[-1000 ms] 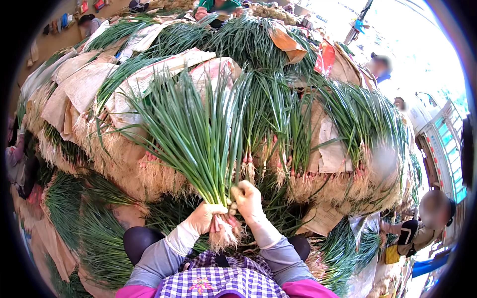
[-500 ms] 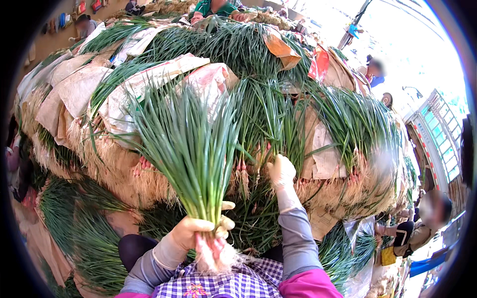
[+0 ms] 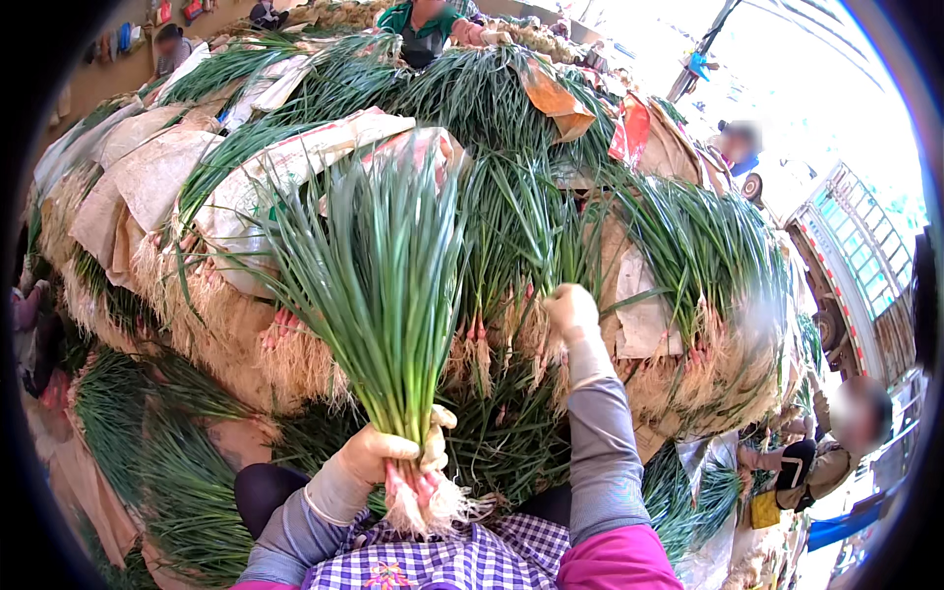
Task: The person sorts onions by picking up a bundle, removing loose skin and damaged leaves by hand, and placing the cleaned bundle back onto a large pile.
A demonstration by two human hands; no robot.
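My left hand point(image 3: 393, 452) is closed around the lower stems of a thick bunch of green onions point(image 3: 398, 324). Pinkish bulbs and pale roots stick out below the fist, and the long leaves fan upward. My right hand point(image 3: 573, 310), in a pale glove, reaches to the front of a big heap point(image 3: 688, 236) of the same plants. Its fingers are curled among hanging green onions point(image 3: 536, 265) there, partly hidden behind the hand. Roots dangle just beside and below it.
Tan and white sacks point(image 3: 285, 162) lie over parts of the heap. More green onions point(image 3: 192, 482) rest low on the left. A person in green point(image 3: 423, 29) is behind the heap; another person point(image 3: 826, 472) sits at right. A truck point(image 3: 855, 265) stands beyond.
My right hand has moved slightly up and to the right along the heap. The bunch in my left hand stands a little more upright. The person behind the heap has stretched out an arm.
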